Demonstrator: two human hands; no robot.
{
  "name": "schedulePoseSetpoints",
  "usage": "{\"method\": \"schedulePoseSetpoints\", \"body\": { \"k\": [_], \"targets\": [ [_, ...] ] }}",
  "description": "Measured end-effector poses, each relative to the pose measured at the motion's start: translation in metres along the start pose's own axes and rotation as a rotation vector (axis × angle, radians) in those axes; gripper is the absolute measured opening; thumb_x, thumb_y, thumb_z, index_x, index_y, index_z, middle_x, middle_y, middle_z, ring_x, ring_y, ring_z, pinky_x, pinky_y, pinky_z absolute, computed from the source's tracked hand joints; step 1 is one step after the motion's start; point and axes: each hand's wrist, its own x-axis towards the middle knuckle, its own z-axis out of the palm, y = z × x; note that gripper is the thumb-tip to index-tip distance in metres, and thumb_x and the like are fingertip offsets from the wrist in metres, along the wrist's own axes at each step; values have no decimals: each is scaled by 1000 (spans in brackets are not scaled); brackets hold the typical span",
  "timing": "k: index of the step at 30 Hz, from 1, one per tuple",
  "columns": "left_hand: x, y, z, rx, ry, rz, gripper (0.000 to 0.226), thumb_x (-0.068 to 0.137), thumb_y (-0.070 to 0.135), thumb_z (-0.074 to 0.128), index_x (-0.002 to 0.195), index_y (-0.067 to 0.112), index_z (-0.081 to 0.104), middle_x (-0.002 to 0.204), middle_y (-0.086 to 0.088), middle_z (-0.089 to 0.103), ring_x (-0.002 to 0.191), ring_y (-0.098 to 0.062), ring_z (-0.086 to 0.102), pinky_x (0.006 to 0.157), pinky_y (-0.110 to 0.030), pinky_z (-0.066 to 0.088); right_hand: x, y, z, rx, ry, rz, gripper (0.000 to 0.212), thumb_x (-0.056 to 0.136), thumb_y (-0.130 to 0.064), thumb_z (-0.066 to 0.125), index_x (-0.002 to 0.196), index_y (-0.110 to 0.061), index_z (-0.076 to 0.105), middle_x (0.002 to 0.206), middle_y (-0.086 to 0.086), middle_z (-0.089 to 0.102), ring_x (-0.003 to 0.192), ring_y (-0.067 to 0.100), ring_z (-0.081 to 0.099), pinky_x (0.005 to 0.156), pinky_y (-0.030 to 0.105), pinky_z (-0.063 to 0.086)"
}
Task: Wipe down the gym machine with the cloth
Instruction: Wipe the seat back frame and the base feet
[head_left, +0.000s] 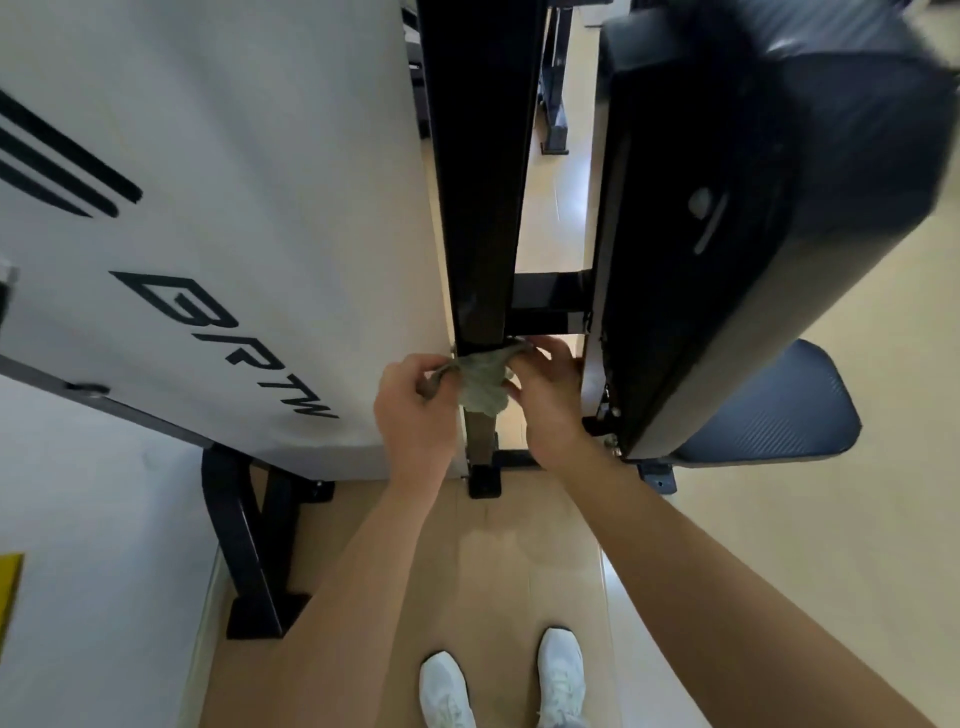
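A pale green cloth (480, 382) is wrapped around the black post (480, 182) of the gym machine (550, 296), low down on the post and in the middle of the view. The cloth is held by both hands. Its left end is pinched by the left hand (415, 410), with the fingers curled around it. Its right end is gripped by the right hand (545, 395), just beside the post. The cloth is pulled tight against the post between the two hands.

A big white panel (234, 208) with black letters is seen on the left, touching the post. A black pad (779, 208) is seen on the right, and a blue seat (779, 410) is found under it. A black bar is fixed between the post and the pad. Two white shoes (447, 691) are seen near the bottom, standing on the tan floor (493, 561).
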Motion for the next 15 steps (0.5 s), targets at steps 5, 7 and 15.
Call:
{"method": "schedulePoseSetpoints", "body": {
  "k": [5, 7, 15],
  "targets": [
    [-12, -9, 10, -544, 17, -353, 7, 97, 7, 62, 103, 11, 65, 85, -10, 75, 75, -29, 75, 67, -33, 61, 0, 8, -12, 93, -201, -53, 25, 96, 0, 55, 113, -14, 64, 97, -6, 72, 94, 10, 69, 90, 34, 55],
    [-14, -9, 13, -737, 30, -460, 11, 96, 4, 62, 107, 7, 60, 93, -13, 76, 84, -32, 76, 73, -32, 61, 0, 10, -16, 94, -273, -65, 28, 96, 1, 55, 119, -13, 62, 101, -5, 73, 98, 9, 69, 90, 30, 55],
    [-31, -55, 50, -526, 102, -33, 16, 95, 14, 68, 108, 5, 72, 100, -6, 75, 96, -27, 72, 89, -48, 59, 14, 42, -24, 52, -304, -126, 40, 101, -13, 56, 141, -10, 57, 129, 0, 68, 115, 5, 65, 101, 29, 53]
  ]
}}
